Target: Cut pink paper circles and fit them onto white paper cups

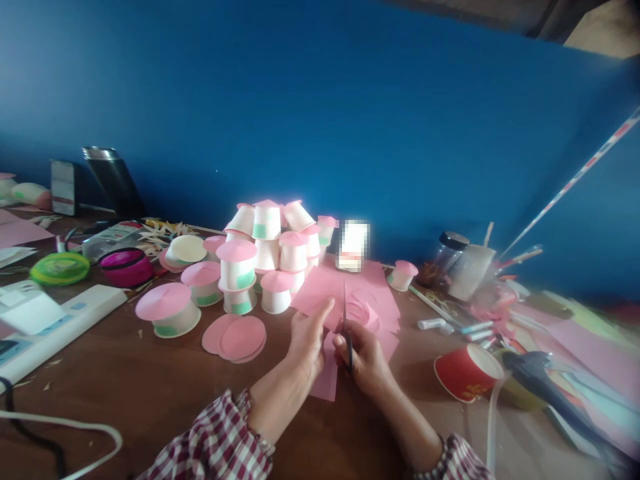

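In the middle of the table, my left hand (309,337) is closed on a sheet of pink paper (314,293), its thumb lying along the top. My right hand (367,353) grips a pair of dark-handled scissors (348,340), blades pointing away from me beside the sheet's right edge. Beneath and beyond both hands lie more pink sheets and curled offcuts (363,310). Left of my left hand is a small pile of pink paper circles (243,338). Behind them stand stacked white paper cups (237,273) topped with pink paper discs.
A blurred-out phone (353,247) leans at the wall. On the right are a red paper cup (467,373), a glue gun (530,367), a lidded jar (445,257) and coloured paper. A white power strip (75,323), pink case (126,267) and dark tumbler (113,180) stand left.
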Motion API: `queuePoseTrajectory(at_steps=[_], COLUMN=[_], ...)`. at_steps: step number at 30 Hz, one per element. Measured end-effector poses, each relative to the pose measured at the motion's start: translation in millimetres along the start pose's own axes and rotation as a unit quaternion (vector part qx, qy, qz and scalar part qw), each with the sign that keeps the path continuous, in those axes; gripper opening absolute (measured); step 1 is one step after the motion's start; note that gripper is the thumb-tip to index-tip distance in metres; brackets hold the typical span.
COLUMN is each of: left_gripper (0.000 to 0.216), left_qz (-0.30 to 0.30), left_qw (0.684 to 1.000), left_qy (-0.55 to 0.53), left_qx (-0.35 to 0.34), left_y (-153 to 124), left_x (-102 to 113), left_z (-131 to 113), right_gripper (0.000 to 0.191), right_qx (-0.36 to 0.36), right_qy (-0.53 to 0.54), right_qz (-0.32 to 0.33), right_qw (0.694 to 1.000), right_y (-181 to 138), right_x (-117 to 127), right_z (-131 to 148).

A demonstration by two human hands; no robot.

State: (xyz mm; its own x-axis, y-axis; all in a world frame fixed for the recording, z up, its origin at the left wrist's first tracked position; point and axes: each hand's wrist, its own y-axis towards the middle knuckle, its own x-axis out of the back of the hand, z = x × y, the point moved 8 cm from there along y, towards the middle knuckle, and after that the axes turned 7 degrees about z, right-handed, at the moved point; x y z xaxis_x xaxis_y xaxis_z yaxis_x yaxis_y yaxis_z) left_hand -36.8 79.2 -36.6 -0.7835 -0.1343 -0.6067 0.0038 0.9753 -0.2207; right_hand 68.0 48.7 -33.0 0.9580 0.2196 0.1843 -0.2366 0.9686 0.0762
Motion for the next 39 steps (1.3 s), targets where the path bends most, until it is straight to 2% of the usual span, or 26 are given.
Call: queuePoseTrajectory(at_steps=[11,18,23,27,32,39], left_gripper=[0.044,0.039,0.04,0.037,0.032,0.038], left_qz=[-0.019,-0.012,-0.031,-0.016,-0.028,-0.024], left_qw=[0.999,1.0,0.999,1.0,0.999,0.999], left_qy=[-0.011,-0.008,0.019,0.023,0.02,0.026], left_qx=[-0.023,-0.003,-0.005,-0.012,-0.016,-0.013], left_y=[2.1,0.5,1.6,-1.8,-8.9,-7.0], left_x=[10.1,2.5,6.2,1.1,-2.5,-1.8], left_z=[2.9,-0.7,-2.2,-4.5,-9.6,-8.8], right_gripper=[0.024,0.028,0.027,0.025,0.025,0.024], right_qx=[-0.004,-0.027,-0.019,-0.002,-0.003,-0.003], right_qy=[0.024,0.036,0.025,0.021,0.018,0.025], right_qz=[0.001,-0.002,-0.002,-0.001,-0.004,0.002], right_qw=[1.0,0.999,1.0,1.0,1.0,1.0], right_y=[1.9,2.3,0.9,-0.1,0.1,-0.1], right_x=[0.7,-0.3,0.9,2.5,3.9,4.3], right_z=[-4.2,-5.5,-0.3,9.3,16.1,16.8])
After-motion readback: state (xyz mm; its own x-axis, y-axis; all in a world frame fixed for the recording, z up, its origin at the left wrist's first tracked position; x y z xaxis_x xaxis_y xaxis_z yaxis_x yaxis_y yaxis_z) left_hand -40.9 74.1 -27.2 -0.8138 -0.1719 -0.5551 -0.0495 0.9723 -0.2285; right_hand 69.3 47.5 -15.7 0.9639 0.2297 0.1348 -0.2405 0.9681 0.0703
